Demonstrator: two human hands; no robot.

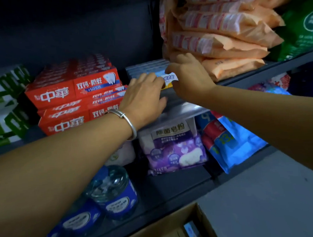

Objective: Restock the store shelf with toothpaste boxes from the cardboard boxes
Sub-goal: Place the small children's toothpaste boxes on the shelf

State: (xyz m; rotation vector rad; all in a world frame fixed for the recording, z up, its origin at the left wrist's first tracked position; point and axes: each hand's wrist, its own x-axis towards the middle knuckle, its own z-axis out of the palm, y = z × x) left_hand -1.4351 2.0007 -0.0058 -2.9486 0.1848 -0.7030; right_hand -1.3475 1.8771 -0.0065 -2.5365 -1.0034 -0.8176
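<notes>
Both hands are on the blue toothpaste boxes (pixel 149 67) at the far middle of the shelf (pixel 270 69). The left hand (pixel 144 97) has its fingers curled against the near end of the stack; its grip is closed on the boxes as far as the view shows, thumb low by the shelf edge. It wears a silver bangle (pixel 126 120) at the wrist. The right hand (pixel 188 76) pinches the end of the top blue-and-yellow box (pixel 169 79) between thumb and fingers; the grip is closed on that box.

Red toothpaste boxes (pixel 73 94) are stacked just left of the blue stack, on the same shelf. Green-and-white boxes (pixel 2 102) sit further left. Orange packs (pixel 218 34) are piled just right of the blue stack, touching the back of the right hand, with a green bag (pixel 303 23) at the far right.

On the lower shelf are a purple pouch (pixel 174 146), a blue bag (pixel 232 141) to its right, and blue-labelled jars (pixel 112 192) to the left.

An open cardboard box (pixel 169 227) sits on the floor, near middle, with one blue box end (pixel 191 229) visible inside.
</notes>
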